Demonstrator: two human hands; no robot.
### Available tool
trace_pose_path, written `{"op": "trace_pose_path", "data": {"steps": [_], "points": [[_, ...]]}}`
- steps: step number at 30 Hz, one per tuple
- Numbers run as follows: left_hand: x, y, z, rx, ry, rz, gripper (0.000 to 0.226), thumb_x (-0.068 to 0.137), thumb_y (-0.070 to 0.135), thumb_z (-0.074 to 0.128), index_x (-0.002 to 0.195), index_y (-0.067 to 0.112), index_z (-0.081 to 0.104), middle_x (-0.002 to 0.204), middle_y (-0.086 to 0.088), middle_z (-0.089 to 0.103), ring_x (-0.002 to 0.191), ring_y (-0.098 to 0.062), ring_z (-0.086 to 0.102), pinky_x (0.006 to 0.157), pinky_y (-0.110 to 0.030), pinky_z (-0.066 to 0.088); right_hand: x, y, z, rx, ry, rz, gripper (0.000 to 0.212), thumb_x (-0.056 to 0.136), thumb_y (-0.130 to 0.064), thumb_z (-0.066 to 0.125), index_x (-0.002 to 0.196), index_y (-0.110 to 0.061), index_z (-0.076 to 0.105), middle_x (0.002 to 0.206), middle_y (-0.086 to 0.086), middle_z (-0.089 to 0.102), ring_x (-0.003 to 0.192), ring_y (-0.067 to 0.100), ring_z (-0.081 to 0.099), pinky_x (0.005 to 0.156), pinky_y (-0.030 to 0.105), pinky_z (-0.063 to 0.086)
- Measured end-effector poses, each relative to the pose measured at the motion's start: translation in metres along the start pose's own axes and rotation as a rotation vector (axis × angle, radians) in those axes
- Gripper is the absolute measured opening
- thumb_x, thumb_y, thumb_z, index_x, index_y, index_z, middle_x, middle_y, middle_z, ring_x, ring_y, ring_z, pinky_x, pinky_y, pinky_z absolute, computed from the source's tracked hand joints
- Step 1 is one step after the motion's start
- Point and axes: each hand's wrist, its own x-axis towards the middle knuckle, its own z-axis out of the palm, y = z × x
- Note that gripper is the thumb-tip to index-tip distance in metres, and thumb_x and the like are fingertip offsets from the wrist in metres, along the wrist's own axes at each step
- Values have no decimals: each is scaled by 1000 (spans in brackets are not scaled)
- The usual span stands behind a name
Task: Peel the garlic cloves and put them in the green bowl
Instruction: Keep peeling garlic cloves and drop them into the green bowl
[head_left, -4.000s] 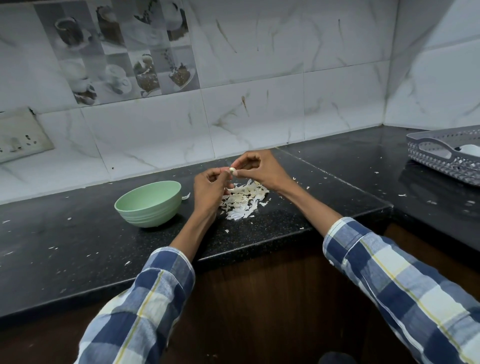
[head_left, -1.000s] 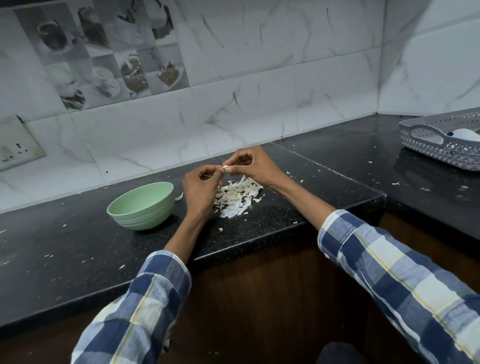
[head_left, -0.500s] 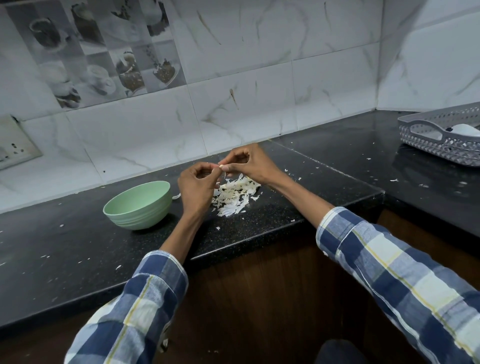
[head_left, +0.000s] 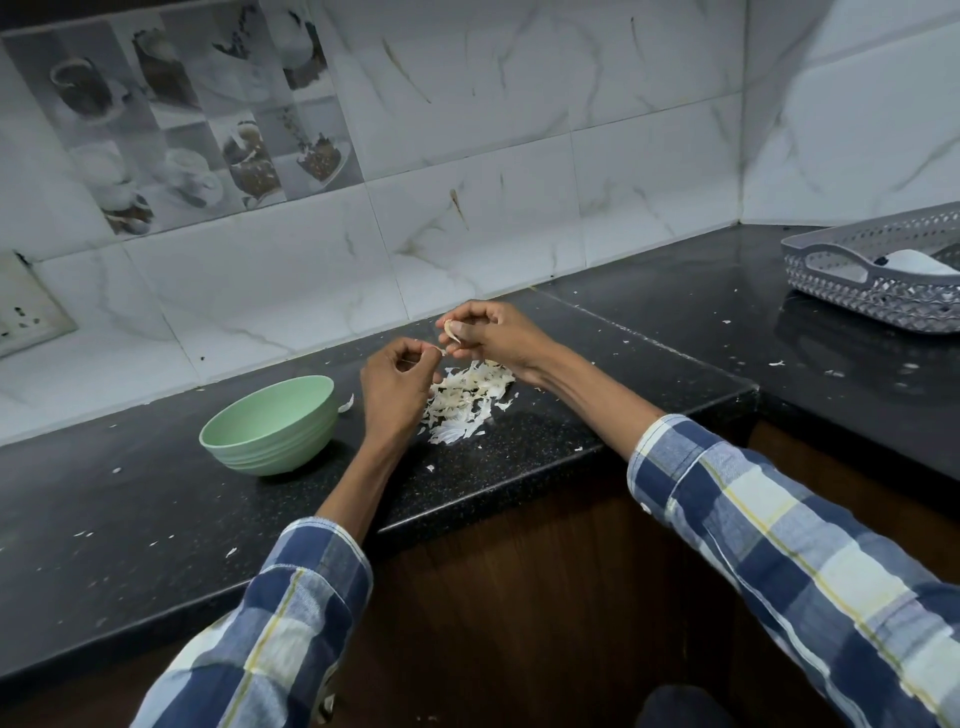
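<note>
1. The garlic clove (head_left: 451, 329) is held above the black worktop (head_left: 519, 441), over the far edge of the pile of peels (head_left: 465, 400). It is small and pale; its long axis runs roughly up and down, with the lower tip toward the left hand.
2. The right hand (head_left: 498, 338) has its fingers curled, and pinches the clove between thumb and fingertips.
3. The left hand (head_left: 397, 389), just beside and slightly lower, is also curled, thumb and forefinger pinching a thin strip of skin (head_left: 441, 352) that reaches toward the clove. Whether the strip is still joined to the clove I cannot tell.
4. The green bowl (head_left: 267, 423) stands upright on the worktop just left of the left hand, apart from it. Its inside is hidden from this angle.
5. Small peel flakes lie scattered over the worktop.
6. A grey perforated basket (head_left: 872, 291) sits far right on the worktop, well apart from the hands.
</note>
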Motion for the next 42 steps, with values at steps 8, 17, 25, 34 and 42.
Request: {"op": "trace_pose_path", "data": {"steps": [8, 17, 25, 34, 42], "points": [[0, -8, 1, 245, -14, 123, 17, 91, 39, 80, 91, 24, 70, 81, 9, 73, 75, -10, 70, 72, -39, 60, -3, 2, -4, -35, 24, -9, 33, 90, 2, 74, 123, 4, 66, 112, 22, 72, 90, 16, 73, 76, 25, 61], [-2, -4, -2, 270, 103, 232, 11, 93, 39, 75, 95, 28, 76, 81, 16, 72, 75, 1, 67, 70, -36, 61, -5, 1, -3, -134, 69, -58, 30, 86, -4, 81, 111, 9, 71, 100, 10, 77, 82, 12, 72, 71, 19, 56], [-7, 2, -3, 406, 138, 231, 18, 93, 41, 73, 98, 27, 83, 76, 14, 75, 66, 5, 66, 64, -27, 59, -7, 1, 0, -299, 70, -134, 20, 85, -7, 83, 100, 4, 77, 92, 17, 78, 80, 16, 73, 73, 24, 60], [-10, 7, -3, 564, 201, 224, 19, 89, 46, 73, 87, 28, 79, 76, 12, 75, 69, -8, 70, 71, -37, 61, -11, 3, 6, -537, 44, -297, 12, 84, -10, 84, 93, -5, 80, 86, 7, 79, 82, 21, 76, 78, 32, 63], [-10, 6, -2, 694, 148, 286, 19, 88, 38, 68, 76, 23, 69, 73, 7, 69, 67, -20, 65, 62, -39, 56, -12, 2, 7, -615, 36, -316, 7, 85, -8, 82, 92, -4, 82, 80, 5, 78, 63, -3, 65, 60, 11, 46]]}}
